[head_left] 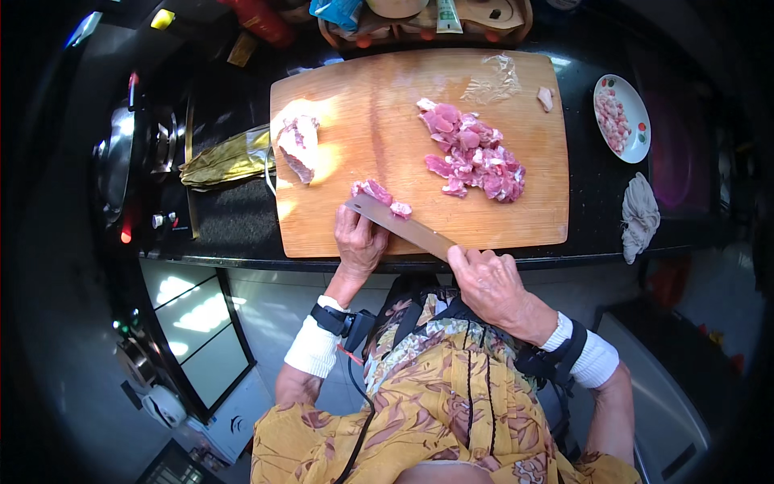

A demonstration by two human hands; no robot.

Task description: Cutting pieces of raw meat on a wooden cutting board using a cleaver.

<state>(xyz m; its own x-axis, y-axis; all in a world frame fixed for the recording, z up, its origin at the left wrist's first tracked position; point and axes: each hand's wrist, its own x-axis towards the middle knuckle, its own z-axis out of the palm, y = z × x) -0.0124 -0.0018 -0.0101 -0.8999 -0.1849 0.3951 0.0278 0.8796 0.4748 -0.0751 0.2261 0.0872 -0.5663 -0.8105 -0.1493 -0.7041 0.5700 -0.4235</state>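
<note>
My right hand (493,284) grips the handle end of a broad-bladed cleaver (402,225), which slants over the near edge of a wooden cutting board (338,233). Curled fingers of my left hand (361,239) rest on the board by the blade's far end; the blade hides the fingertips and whatever they hold. Just past the blade lie a strip of raw meat (373,191) and a small cut piece (401,209). A pile of raw meat pieces (478,154) covers the board's right half. At its left sits a larger chunk of meat (299,145) in bright sunlight.
A scrap of fat (545,98) and clear plastic film (499,78) lie on the board. To the right are a plate of diced fat (636,136) and a crumpled cloth (641,218). Dried leaves (227,160) and a gas stove with a pan (121,163) are left; a wooden rack (423,37) stands behind.
</note>
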